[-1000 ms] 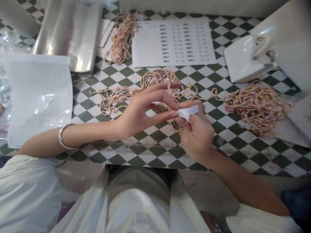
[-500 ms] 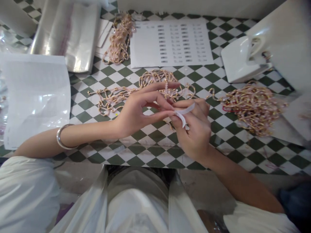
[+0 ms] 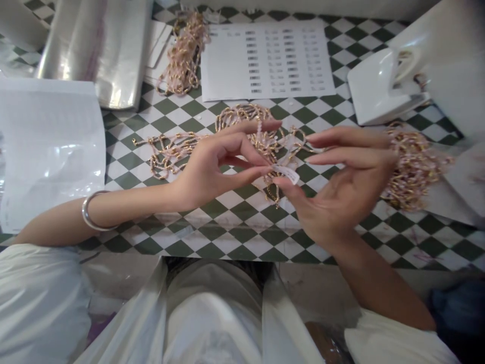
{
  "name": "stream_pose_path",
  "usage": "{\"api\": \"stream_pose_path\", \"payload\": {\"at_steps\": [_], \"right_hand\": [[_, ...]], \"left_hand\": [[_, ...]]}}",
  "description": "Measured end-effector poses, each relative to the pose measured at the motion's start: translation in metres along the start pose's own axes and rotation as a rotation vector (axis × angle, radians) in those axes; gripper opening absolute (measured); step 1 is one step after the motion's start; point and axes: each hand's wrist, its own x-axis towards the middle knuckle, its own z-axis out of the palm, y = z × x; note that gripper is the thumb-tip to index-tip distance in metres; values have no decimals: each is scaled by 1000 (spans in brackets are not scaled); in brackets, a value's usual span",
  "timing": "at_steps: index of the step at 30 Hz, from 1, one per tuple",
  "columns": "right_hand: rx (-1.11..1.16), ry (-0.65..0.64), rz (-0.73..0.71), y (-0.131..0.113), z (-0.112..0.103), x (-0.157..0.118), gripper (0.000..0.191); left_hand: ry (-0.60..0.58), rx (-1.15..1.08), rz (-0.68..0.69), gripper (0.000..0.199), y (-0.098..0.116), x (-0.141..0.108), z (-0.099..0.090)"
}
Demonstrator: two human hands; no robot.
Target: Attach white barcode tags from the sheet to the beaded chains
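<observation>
Between thumb and fingertips, my left hand [image 3: 215,167] pinches a small white printed label [image 3: 288,174] at its left end. A pink and gold bead strand [image 3: 259,131] runs behind those fingers. My right hand [image 3: 341,182] is spread to the right of the label, its thumb tip close to the label's lower edge; whether they touch is unclear. Beneath and behind the hands, more bead strands [image 3: 174,146] lie across the checkered table [image 3: 227,227].
Barcode sheet [image 3: 273,60] at the back centre, with a beaded bundle [image 3: 185,55] to its left. Clear plastic bags [image 3: 117,55] and a white sheet [image 3: 49,151] are on the left. A white device [image 3: 386,91] stands behind a large bead pile [image 3: 413,172] on the right.
My right hand has opened and its fingers have moved right, away from the label. The label now extends from my left fingertips. A second white strip seen earlier no longer shows.
</observation>
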Motion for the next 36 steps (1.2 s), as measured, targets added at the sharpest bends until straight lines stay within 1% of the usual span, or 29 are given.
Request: {"api": "stream_pose_path", "payload": {"at_steps": [3,7,10,13,16,20,23,27,32,36], "right_hand": [[-103,-35,-23,-2,-5,2,20],[-149,-31,2,-4,-9,3,11],[-148,-51,-17,-4,-10,3,11],[-156,-63,-23,-3,-9,4,11],[-161,-52,-16,-3,-8,4,9],[-132,-31,-44,-3,-7,5,8],[-144,-34,-25,-2,-6,4,7],[-136,-11,-37,-1,-6,4,7],[-139,-36,-27,-1,-8,5,5],[-138,-53,-17,-2,-9,5,6]], "left_hand": [[-19,-33,-85,14,3,1,1],[-33,-86,-142,13,1,3,1],[-63,-118,-138,18,-4,3,0],[-75,-94,-123,23,-6,2,0],[-60,-31,-123,21,-5,1,0],[-41,94,-50,15,-3,1,-1],[-34,125,-27,13,-2,0,-1],[-40,95,-73,14,0,0,0],[-70,62,-142,15,0,1,1],[-64,11,-156,17,-1,2,1]]}}
